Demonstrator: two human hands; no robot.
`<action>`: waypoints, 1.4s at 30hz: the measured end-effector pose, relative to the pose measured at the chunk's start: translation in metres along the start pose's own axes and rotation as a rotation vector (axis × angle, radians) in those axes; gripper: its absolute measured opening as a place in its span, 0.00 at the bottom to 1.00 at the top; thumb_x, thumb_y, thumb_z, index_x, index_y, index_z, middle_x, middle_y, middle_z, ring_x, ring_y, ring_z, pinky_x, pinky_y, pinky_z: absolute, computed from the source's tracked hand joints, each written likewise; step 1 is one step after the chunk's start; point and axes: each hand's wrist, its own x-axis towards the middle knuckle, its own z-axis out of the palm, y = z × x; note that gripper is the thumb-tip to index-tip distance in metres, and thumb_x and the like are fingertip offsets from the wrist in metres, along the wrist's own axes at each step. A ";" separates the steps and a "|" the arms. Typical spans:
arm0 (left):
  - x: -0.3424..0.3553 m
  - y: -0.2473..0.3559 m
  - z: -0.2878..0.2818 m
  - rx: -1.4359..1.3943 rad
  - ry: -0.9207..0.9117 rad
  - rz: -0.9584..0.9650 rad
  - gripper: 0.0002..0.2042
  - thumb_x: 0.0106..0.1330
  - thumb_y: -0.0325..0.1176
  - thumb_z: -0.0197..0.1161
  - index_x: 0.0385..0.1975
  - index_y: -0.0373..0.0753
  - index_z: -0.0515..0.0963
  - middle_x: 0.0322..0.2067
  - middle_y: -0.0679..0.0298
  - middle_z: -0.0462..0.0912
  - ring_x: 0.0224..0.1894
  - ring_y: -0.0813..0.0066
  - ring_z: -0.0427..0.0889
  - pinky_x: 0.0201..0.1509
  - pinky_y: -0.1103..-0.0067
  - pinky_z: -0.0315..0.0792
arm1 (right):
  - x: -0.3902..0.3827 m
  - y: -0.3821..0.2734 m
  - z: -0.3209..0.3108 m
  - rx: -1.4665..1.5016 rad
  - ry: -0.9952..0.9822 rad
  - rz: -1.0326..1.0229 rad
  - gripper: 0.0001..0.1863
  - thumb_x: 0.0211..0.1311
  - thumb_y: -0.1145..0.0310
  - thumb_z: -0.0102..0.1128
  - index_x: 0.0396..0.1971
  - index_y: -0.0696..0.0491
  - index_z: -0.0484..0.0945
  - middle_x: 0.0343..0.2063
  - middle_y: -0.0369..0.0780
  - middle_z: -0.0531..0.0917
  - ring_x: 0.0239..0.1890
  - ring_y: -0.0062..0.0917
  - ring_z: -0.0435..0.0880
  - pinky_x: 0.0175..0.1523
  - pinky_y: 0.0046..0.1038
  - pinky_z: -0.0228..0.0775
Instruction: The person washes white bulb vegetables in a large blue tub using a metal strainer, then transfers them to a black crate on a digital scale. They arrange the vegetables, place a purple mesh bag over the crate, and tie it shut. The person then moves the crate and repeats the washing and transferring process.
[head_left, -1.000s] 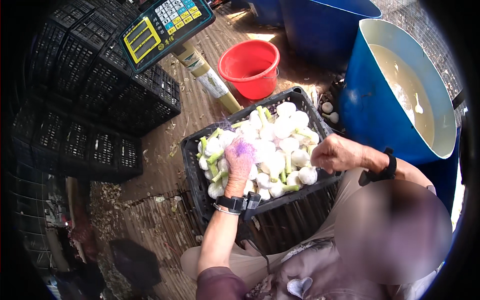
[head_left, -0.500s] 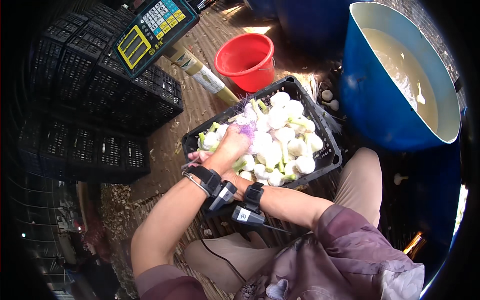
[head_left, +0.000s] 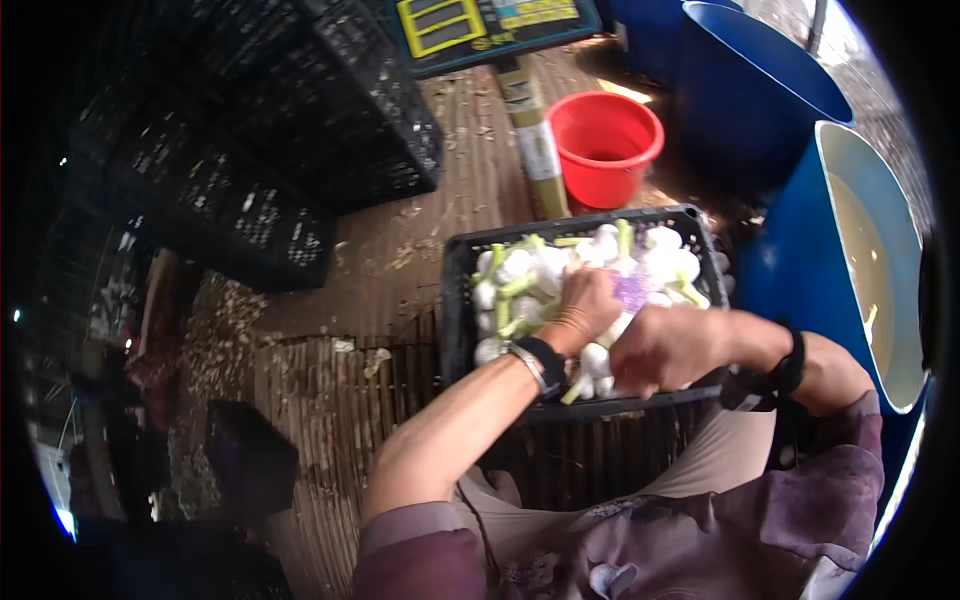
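Observation:
A black plastic crate (head_left: 458, 335) holds several white garlic bulbs (head_left: 515, 264) with green stems, with purple mesh (head_left: 630, 291) among them. My left hand (head_left: 588, 300) reaches into the middle of the crate, its fingers closed on the mesh at the top of the pile. My right hand (head_left: 665, 350), blurred, is just right of it and nearer me, over the crate's front part, with curled fingers; what it holds, if anything, I cannot make out.
Black crates (head_left: 370, 120) are stacked at left. A scale display (head_left: 490, 25) on a post stands behind the crate, beside a red bucket (head_left: 605, 175). Blue tubs stand at right, the nearest (head_left: 775, 270) holding murky water. Bamboo slats (head_left: 330, 420) form the floor.
The view has turned, shifting the surroundings rightward. My right hand went from the crate's right edge to beneath my left wrist, and now lies right of my left hand, over the front bulbs.

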 end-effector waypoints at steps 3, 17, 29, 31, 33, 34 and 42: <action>0.011 -0.008 0.053 0.067 0.140 0.155 0.07 0.46 0.31 0.60 0.21 0.35 0.77 0.20 0.51 0.79 0.25 0.54 0.79 0.30 0.65 0.70 | 0.028 0.009 -0.048 -0.947 0.599 0.075 0.18 0.48 0.55 0.63 0.15 0.55 0.76 0.15 0.45 0.77 0.20 0.42 0.77 0.26 0.37 0.68; 0.003 -0.006 0.073 0.358 0.201 0.208 0.07 0.45 0.33 0.58 0.17 0.39 0.81 0.23 0.60 0.80 0.42 0.61 0.73 0.59 0.55 0.54 | 0.105 0.101 -0.079 0.083 0.427 0.443 0.12 0.56 0.67 0.55 0.20 0.59 0.78 0.17 0.40 0.82 0.14 0.21 0.78 0.14 0.21 0.66; -0.003 -0.001 0.061 -1.370 0.389 -0.106 0.01 0.60 0.28 0.54 0.29 0.41 0.71 0.28 0.67 0.69 0.33 0.76 0.67 0.37 0.80 0.68 | 0.009 0.157 -0.055 1.011 0.881 0.214 0.08 0.62 0.70 0.41 0.30 0.54 0.71 0.09 0.26 0.60 0.06 0.11 0.54 0.08 0.16 0.43; -0.019 -0.005 0.053 -1.526 0.270 -0.331 0.05 0.65 0.33 0.50 0.38 0.42 0.69 0.33 0.69 0.69 0.36 0.80 0.67 0.39 0.83 0.69 | -0.016 0.138 -0.023 1.098 0.924 0.207 0.08 0.59 0.74 0.40 0.29 0.55 0.71 0.10 0.26 0.59 0.08 0.11 0.55 0.11 0.16 0.45; -0.026 0.028 0.013 -1.676 0.077 -0.493 0.10 0.68 0.37 0.48 0.44 0.42 0.69 0.38 0.67 0.72 0.40 0.79 0.70 0.42 0.81 0.71 | -0.042 0.102 0.011 1.012 0.926 0.110 0.06 0.58 0.72 0.46 0.30 0.57 0.71 0.11 0.26 0.60 0.11 0.10 0.55 0.16 0.15 0.46; -0.035 0.032 -0.009 -1.660 0.016 -0.568 0.13 0.70 0.40 0.46 0.47 0.41 0.69 0.40 0.66 0.73 0.42 0.79 0.71 0.43 0.81 0.71 | -0.041 0.083 0.036 0.811 0.899 0.121 0.08 0.58 0.71 0.47 0.31 0.59 0.73 0.13 0.27 0.65 0.13 0.11 0.58 0.19 0.16 0.48; 0.033 0.037 -0.037 -0.183 -0.369 -0.024 0.11 0.53 0.25 0.56 0.37 0.35 0.78 0.30 0.59 0.81 0.33 0.67 0.80 0.37 0.72 0.73 | 0.051 0.075 0.105 -1.018 0.586 -0.341 0.07 0.46 0.68 0.54 0.25 0.55 0.70 0.18 0.38 0.75 0.24 0.26 0.76 0.22 0.29 0.68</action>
